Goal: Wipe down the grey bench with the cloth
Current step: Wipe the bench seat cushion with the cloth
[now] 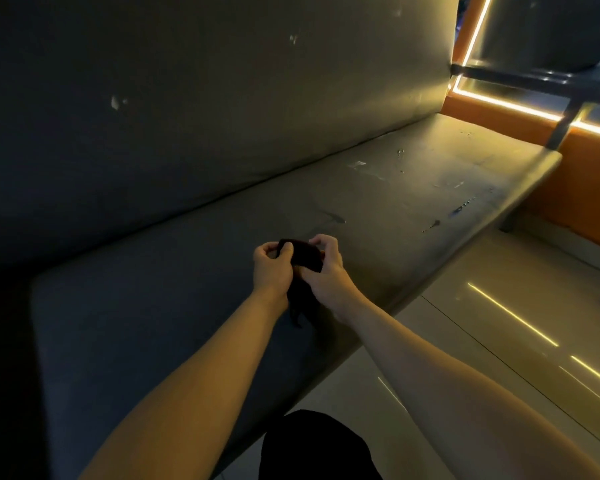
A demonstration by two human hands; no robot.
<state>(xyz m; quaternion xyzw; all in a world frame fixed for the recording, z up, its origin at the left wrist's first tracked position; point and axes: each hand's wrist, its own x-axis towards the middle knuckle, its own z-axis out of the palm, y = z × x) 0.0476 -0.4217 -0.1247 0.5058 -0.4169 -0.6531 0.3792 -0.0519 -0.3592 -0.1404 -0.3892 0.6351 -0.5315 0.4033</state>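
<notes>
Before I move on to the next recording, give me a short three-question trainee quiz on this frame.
1. True or false: the cloth lies spread flat on the grey bench with no hand touching it.
2. Which hand has a grip on the cloth? A) left only B) right only C) both
3. Fill in: the visible marks on the seat sit toward its ____ end, near or far from the person.

Key
1. False: it is bunched and held up.
2. C: the left hand and the right hand both pinch it.
3. Far.
</notes>
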